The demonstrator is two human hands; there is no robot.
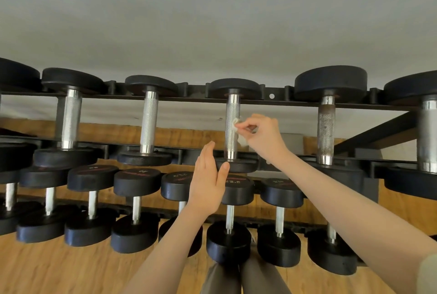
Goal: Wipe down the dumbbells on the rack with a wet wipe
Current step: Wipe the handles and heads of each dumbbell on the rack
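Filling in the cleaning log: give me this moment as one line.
step: wiping handle | right hand: pinches wet wipe against upper-rack dumbbell handle | left hand: open, holds nothing

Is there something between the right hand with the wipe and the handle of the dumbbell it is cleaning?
Nothing visible. The right hand pinches the wet wipe directly against the knurled handle of the upper-row dumbbell. The left hand is open lower down, near that dumbbell's front head, not in the path.

The lower-row dumbbell head reads "22.5" upside down; other labels are too blurred.
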